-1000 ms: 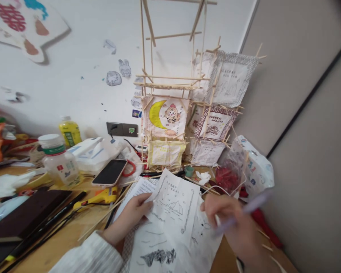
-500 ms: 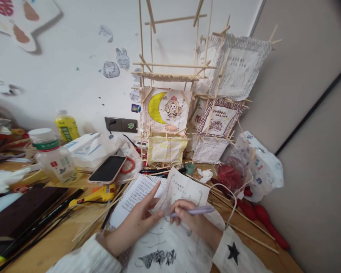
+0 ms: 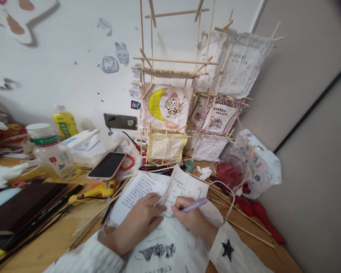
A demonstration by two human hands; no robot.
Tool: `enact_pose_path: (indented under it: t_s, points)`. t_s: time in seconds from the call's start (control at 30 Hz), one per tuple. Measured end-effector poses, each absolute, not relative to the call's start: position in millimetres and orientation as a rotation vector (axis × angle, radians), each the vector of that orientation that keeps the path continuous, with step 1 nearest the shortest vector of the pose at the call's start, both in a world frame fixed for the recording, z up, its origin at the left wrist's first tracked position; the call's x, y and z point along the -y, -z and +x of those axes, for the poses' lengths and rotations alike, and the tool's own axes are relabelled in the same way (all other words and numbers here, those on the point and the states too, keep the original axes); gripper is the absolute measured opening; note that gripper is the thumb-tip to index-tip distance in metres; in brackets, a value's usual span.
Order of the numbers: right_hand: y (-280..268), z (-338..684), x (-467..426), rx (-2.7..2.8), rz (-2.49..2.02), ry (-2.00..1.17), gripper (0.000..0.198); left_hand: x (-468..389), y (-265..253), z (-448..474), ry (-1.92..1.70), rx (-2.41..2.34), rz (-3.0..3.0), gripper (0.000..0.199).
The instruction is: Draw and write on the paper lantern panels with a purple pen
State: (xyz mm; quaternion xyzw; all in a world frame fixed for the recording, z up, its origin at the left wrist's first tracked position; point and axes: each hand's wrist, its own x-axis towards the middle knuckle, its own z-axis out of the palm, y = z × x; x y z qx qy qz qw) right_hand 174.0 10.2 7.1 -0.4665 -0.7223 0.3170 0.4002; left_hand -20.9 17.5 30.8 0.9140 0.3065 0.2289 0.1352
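Observation:
My right hand (image 3: 186,214) is closed around a light purple pen (image 3: 195,205), with its writing end down at a small white sheet (image 3: 184,186). That sheet carries handwritten characters and line drawings. At the sheet's lower left edge, my left hand (image 3: 144,216) grips the paper between thumb and fingers; part of the contact is hidden. Under both wrists spreads a larger thin sheet (image 3: 159,237) with a black ink drawing. A page of dense handwriting (image 3: 136,193) lies just beyond my left hand.
A stick frame hung with drawn panels (image 3: 169,108) stands behind the papers. Leftward are a phone (image 3: 107,165), a yellow glue gun (image 3: 93,192), a clear bottle (image 3: 52,155) and a dark box (image 3: 25,208). Thin wooden sticks (image 3: 250,232) and a plastic bag (image 3: 263,167) lie to the right.
My left hand's raised index finger has come down onto the paper. My right hand has shifted slightly, and the pen now tilts more steeply, its back end higher.

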Motion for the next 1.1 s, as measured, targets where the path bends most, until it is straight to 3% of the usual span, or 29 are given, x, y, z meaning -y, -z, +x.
enact_pose_path:
  t_s: [1.1]
  points:
    - [-13.0, 172.9, -5.9, 1.894, -1.199, -0.778, 0.025, -18.8, -25.5, -20.8, -0.619, -0.936, 2.695, 0.029]
